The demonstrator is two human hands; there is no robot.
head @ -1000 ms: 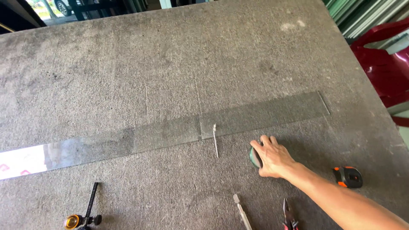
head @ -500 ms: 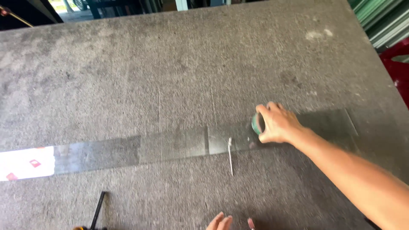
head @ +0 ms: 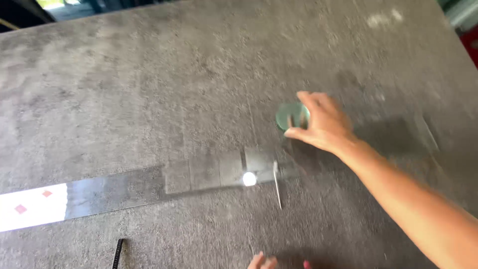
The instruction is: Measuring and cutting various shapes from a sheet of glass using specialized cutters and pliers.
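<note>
Right hand (head: 321, 124) closed on round green disc (head: 292, 115), above glass strip (head: 209, 172), left hand's (head: 263, 262) grip unclear.

- Long glass strip (head: 209, 174): clear, smooth, glossy, mirroring bright light
- Small round disc (head: 289, 117) in the right hand (head: 321, 124): greenish glass, smooth, blurred
- Table cover (head: 149, 89): grey felt-like cloth, matt, rough and mottled

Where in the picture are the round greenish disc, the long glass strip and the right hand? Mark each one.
round greenish disc (head: 289, 116), head view, on its exposed left face.
long glass strip (head: 149, 185), head view, on the middle of its reflective surface.
right hand (head: 321, 124), head view, on the back of the hand.
</note>
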